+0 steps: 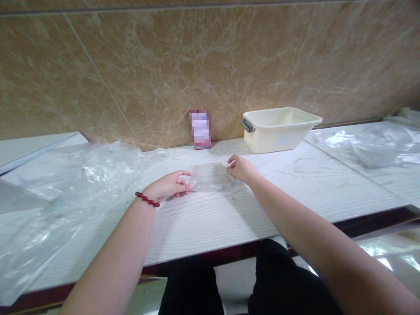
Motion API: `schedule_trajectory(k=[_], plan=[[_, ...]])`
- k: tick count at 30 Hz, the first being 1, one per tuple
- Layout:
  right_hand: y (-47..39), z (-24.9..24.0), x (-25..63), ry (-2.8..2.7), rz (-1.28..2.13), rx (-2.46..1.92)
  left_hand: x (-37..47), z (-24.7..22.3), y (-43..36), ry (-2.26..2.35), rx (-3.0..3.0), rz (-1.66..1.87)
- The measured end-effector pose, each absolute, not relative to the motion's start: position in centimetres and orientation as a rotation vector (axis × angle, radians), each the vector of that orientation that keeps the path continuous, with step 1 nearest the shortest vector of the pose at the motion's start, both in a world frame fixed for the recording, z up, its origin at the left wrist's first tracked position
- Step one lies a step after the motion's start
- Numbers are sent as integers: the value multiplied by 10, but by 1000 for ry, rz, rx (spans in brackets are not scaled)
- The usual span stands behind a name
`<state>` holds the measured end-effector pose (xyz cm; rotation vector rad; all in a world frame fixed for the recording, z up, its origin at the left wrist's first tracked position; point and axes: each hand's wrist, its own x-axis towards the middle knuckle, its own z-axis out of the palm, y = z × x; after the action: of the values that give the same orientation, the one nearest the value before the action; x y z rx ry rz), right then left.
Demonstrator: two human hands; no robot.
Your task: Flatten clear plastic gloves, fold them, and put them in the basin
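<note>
A small clear plastic bag (211, 178) lies flat on the white wood-grain table, stretched between my two hands. At its left end, the fingers of my left hand (172, 183) are closed on the crinkled edge; a dark red bead bracelet (147, 199) circles that wrist. My right hand (242, 169) pinches the bag's right edge with curled fingers. Whether anything is inside the bag is hard to make out.
Clear plastic sheeting (108, 175) is heaped on the left side of the table (203, 227). A cream bin (275, 138) with a grey handle and a phone-like object with a blurred screen (201, 131) stand by the marble wall. More clear plastic (380, 144) lies at right.
</note>
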<state>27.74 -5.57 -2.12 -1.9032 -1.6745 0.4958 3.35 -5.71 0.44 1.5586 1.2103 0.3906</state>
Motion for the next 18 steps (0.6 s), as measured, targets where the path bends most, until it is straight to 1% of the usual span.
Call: schedule_trajectory(k=[5, 12, 14, 18], plan=[[-56, -21, 277, -1682, 496, -1903, 35, 4, -57, 1330, 1573, 351], [-54, -23, 277, -1686, 490, -1878, 34, 5, -55, 1426, 1532, 407], [-54, -23, 277, -1691, 483, -1866, 36, 4, -54, 1440, 1496, 486], [-54, -22, 277, -1692, 454, -1858, 43, 0, -51, 1442, 1294, 805]])
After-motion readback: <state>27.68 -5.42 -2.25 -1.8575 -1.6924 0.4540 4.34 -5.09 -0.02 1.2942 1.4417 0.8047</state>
